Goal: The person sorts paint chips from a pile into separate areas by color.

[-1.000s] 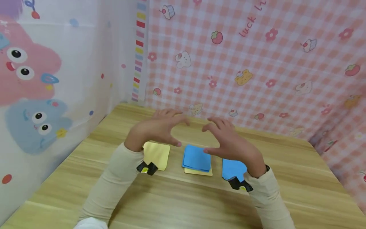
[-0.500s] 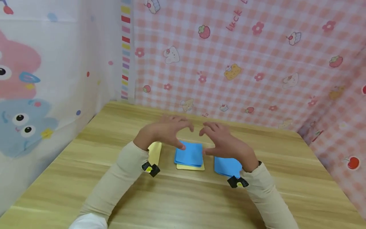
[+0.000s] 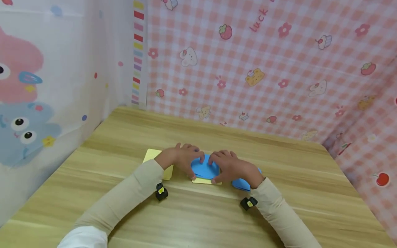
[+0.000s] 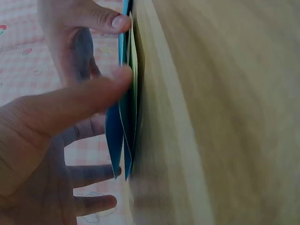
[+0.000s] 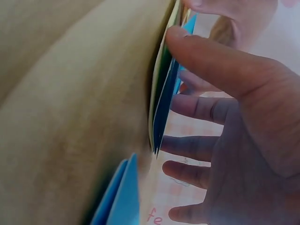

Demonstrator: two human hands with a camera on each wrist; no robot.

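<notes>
A middle stack of square blue cards (image 3: 205, 169) lies over a yellow card (image 3: 205, 181) whose front edge sticks out. My left hand (image 3: 185, 160) grips the left side of the blue cards, thumb at the near edge and fingers toward the far edge. On the right side my right hand (image 3: 228, 166) holds them the same way. Seen from the left wrist, the blue cards (image 4: 123, 126) bow apart at a corner, and the left thumb (image 4: 101, 91) presses their edge. In the right wrist view the right thumb (image 5: 211, 58) rests at the stack's edge.
Yellow cards (image 3: 168, 173) lie to the left, partly under the left wrist. More blue cards (image 3: 240, 184) lie at the right, partly hidden by the right wrist. The wooden table (image 3: 192, 213) meets a pink checked cloth (image 3: 217, 69) at the back.
Both hands have come down from above the middle stack onto its two sides, thumbs at its near edge. The blue cards now bow between them. The head view has shifted slightly.
</notes>
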